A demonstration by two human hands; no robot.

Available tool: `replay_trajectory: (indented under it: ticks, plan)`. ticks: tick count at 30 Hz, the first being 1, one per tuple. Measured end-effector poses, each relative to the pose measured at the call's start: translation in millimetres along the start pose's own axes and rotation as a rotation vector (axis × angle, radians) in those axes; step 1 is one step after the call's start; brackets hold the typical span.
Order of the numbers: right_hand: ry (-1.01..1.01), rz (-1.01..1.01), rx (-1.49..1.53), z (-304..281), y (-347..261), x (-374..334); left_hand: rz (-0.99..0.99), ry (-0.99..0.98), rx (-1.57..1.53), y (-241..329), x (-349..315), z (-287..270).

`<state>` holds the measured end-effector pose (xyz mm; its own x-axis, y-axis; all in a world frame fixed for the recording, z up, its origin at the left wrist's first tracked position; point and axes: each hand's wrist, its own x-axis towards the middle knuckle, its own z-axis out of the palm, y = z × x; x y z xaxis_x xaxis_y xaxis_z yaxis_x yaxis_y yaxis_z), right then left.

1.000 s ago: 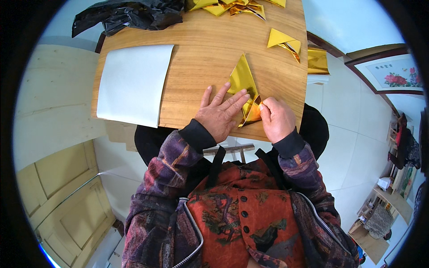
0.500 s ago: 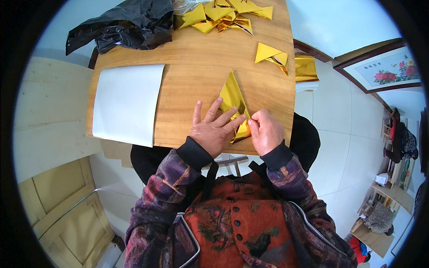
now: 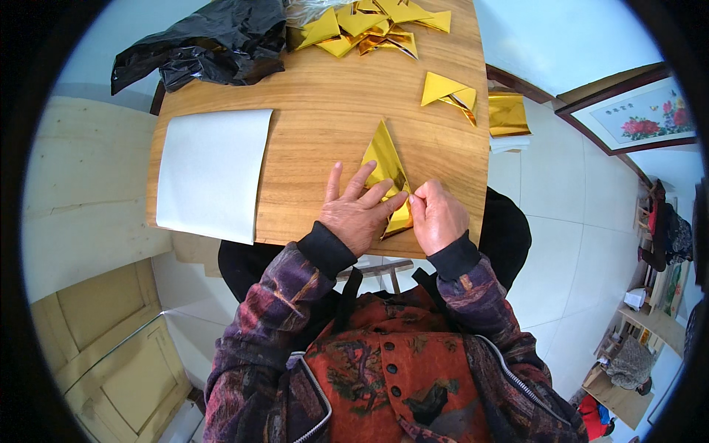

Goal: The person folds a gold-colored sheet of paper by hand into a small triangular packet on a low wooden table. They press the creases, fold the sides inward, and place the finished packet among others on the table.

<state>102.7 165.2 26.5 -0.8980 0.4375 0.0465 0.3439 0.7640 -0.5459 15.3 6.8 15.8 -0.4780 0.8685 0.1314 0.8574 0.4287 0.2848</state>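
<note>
A sheet of shiny gold paper (image 3: 382, 153), folded to a tall narrow point, lies near the front edge of the wooden table. My left hand (image 3: 360, 210) rests across its lower part, fingers spread and flat. At the paper's right edge, my right hand (image 3: 441, 216) has thumb and forefinger pinched on the fold; the other fingers are curled in. The lower end of the paper is partly hidden under my left fingers. Beyond it to the right sits a single folded gold piece (image 3: 450, 92), touched by neither hand.
White sheets (image 3: 213, 176) lie on the table's left. At the far side are a black plastic bag (image 3: 221, 44) and a heap of folded gold pieces (image 3: 369, 26). More gold paper (image 3: 508, 114) sits on a white stack beyond the table's right edge. A framed flower picture (image 3: 642, 114) leans at right.
Both hands stay on the gold paper almost as before. My left hand has shifted very slightly right; the whole view has moved a little.
</note>
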Motion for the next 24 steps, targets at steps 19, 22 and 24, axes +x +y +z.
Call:
replay_trajectory:
  ticks: [19, 22, 24]
  plan:
    - [-0.027, -0.169, -0.038, -11, 5, -15, 0.103, -0.037, -0.091, -18, 3, 10]
    - [0.066, -0.331, -0.046, -15, 5, -27, 0.115, -0.005, -0.083, -19, 2, 12]
    - [0.009, -0.473, -0.052, -11, 5, -37, 0.115, 0.007, -0.097, -20, 2, 13]
